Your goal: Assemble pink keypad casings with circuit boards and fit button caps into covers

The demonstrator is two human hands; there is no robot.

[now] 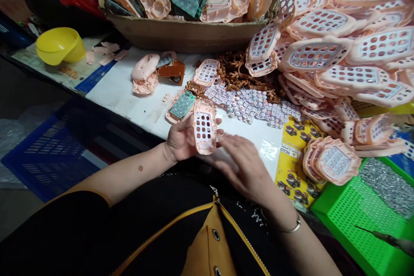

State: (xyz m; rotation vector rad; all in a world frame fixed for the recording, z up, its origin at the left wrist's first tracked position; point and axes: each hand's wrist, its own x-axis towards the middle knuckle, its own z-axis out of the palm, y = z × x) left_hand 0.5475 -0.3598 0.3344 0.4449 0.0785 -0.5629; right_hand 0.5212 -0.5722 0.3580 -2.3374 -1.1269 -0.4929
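In my left hand (183, 140) lies a pink plastic keypad shell (204, 131) with rows of square holes, the fingers curled behind it. My right hand (241, 159) hovers at the shell's right edge, somewhat blurred, its fingers stretched out and apart; whether the fingertips touch the shell I cannot tell. Just beyond the left hand, a pink half-shell holding a green circuit board (181, 105) lies on the white tabletop (123, 90). Many small white printed buttons (249, 103) are spread past the shell, beside a heap of brown plastic pieces (234, 69).
A cardboard box (194, 36) of pink shells and circuit boards stands at the back. Pink keypad shells (317, 54) are heaped at right. A green basket (352, 211) holds metal screws (388, 185) and a screwdriver (388, 239). A yellow bowl (60, 45) sits far left.
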